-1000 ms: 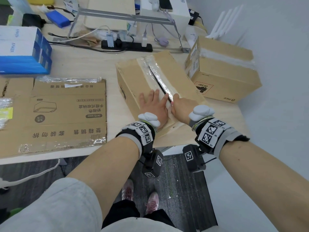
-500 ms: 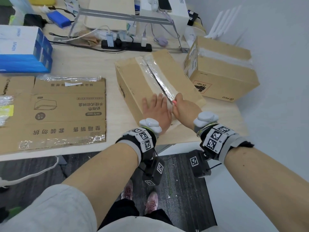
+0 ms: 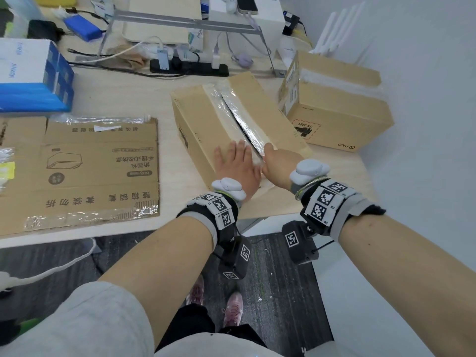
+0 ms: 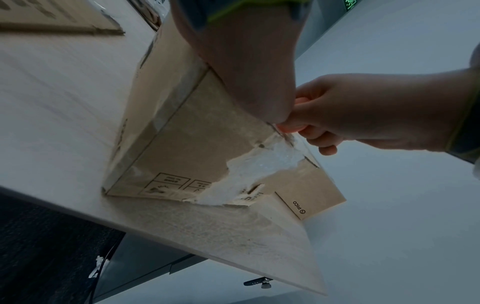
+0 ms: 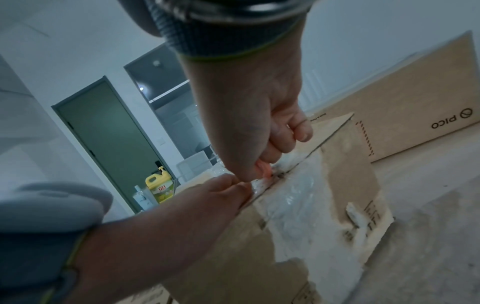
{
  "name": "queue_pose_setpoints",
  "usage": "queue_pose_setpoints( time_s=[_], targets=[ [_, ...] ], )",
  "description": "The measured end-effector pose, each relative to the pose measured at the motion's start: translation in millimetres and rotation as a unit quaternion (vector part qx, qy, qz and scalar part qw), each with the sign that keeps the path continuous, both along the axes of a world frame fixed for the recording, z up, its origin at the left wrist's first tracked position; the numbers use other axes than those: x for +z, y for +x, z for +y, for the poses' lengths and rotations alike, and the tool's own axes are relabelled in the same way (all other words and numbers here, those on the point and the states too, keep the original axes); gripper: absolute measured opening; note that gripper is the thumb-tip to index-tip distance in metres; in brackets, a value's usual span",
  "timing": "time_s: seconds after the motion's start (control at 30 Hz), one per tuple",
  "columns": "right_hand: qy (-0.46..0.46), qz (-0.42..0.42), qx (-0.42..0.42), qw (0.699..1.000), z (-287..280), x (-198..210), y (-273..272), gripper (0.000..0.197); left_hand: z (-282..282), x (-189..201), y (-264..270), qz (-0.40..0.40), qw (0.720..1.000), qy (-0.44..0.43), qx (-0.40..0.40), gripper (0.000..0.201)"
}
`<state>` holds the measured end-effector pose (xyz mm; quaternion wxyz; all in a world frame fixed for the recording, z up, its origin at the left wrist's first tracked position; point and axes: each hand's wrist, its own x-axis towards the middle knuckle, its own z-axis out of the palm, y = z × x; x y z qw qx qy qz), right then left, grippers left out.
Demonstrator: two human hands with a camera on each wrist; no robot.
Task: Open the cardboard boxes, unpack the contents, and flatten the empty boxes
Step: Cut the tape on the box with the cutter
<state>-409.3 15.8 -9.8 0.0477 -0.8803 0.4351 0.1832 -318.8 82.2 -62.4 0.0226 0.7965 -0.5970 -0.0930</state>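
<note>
**Two hands at the near end of the taped box**

The right hand (image 3: 279, 161) is curled into a fist around a small orange-pink tool (image 5: 263, 169), whose kind I cannot tell; the tool touches the near end of the tape seam (image 3: 240, 119). The left hand (image 3: 238, 167) lies flat with straight fingers on the top flap, just beside the seam, and presses it down.

The cardboard box (image 3: 206, 124) stands on the table (image 3: 123, 99) near its front edge. Its long axis goes from the person away and a little to the left. The seam runs along this axis, and a dark slit shows along it between the flaps, under wrinkled clear tape. What is inside is hidden. On the near end wall the paper surface is torn off in a pale patch (image 4: 249, 170).

To the right, near but apart, a second box (image 3: 337, 109) marked PICO stands shut and taped. To the left a flattened carton (image 3: 98, 171) with printed characters lies on the table. Farther back are a blue and white package (image 3: 31, 76), a black power strip (image 3: 189, 67) with cables, and a metal stand (image 3: 185, 21).
</note>
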Motion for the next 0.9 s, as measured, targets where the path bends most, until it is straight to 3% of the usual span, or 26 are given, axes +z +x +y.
queue_pose_setpoints(
  time_s=[0.47,0.63,0.9],
  targets=[
    [0.027,-0.021,-0.008,0.999,8.7,-2.0,-27.0,0.021,-0.6,-1.8,-1.2,0.006,1.0,-0.015,0.001,0.061],
    [0.036,-0.047,-0.007,0.998,11.3,-1.9,-30.2,0.025,5.7,-2.1,-1.0,0.041,0.993,-0.047,-0.096,0.051],
    [0.068,-0.065,-0.021,0.995,11.1,3.1,-38.7,0.023,3.2,-9.6,-4.7,0.049,0.993,-0.086,-0.057,0.046]
  ],
)
